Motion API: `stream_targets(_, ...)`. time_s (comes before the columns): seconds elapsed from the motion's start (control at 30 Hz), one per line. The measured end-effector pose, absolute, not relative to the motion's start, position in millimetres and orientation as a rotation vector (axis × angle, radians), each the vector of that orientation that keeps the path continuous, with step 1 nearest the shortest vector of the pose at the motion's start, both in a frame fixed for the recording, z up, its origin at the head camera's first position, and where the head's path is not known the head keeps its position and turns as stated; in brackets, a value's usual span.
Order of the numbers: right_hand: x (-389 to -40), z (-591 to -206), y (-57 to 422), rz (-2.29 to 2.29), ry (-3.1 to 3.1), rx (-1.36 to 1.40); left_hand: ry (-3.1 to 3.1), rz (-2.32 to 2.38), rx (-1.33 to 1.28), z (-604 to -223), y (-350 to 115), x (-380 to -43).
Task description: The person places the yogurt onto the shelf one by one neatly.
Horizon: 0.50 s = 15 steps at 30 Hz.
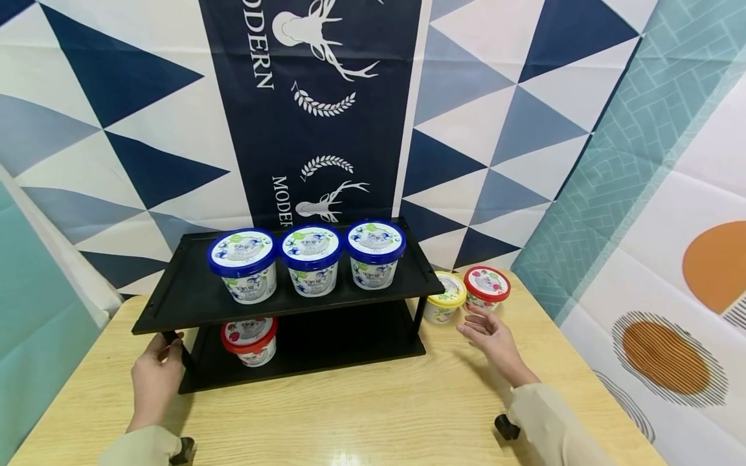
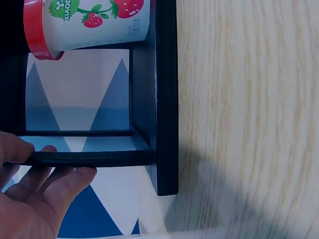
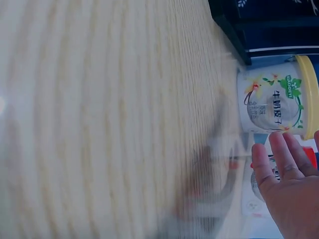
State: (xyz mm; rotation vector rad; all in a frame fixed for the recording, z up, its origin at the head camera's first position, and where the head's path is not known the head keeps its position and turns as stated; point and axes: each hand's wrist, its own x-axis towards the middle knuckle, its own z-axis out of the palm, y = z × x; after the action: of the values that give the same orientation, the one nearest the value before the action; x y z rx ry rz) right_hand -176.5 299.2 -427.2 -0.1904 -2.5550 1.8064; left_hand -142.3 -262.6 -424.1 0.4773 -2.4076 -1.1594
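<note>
My left hand (image 1: 156,374) holds the front left post (image 2: 89,159) of a black two-tier shelf (image 1: 315,305), its thumb and fingers on either side of the post. On the upper tier stand three tubs with blue lids: a left tub (image 1: 249,285), a middle tub (image 1: 315,279) and a right tub (image 1: 373,273). Below them, a red-lidded tub (image 1: 256,353) with strawberries printed on it sits on the lower tier. My right hand (image 1: 494,343), fingers extended, is just in front of another red-lidded tub (image 1: 487,285). Beside that tub stands a yellow-lidded tub (image 3: 269,99).
The shelf stands on a light wooden table (image 1: 350,414), near a patterned cloth backdrop (image 1: 466,129). A teal and white cloth (image 1: 653,259) hangs along the right side. The yellow-lidded tub is close to the shelf's right end.
</note>
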Motion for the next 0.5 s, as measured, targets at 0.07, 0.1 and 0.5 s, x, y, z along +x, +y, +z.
stream_targets(0.07,-179.9,-428.1,299.7,1.798,-2.561,-0.199,-2.411,-1.164,0.474,-424.1,-262.4,-142.4)
stream_targets(0.1,-181.5,-428.7,300.0,1.797,-2.561,-0.202,-2.412,-1.164,0.474,-424.0,-262.2,-142.4)
stream_targets(0.5,-197.5,-433.1,300.8,1.817,-2.559,-0.215,-2.405,-1.188,0.451,-423.8,-262.9,-141.7)
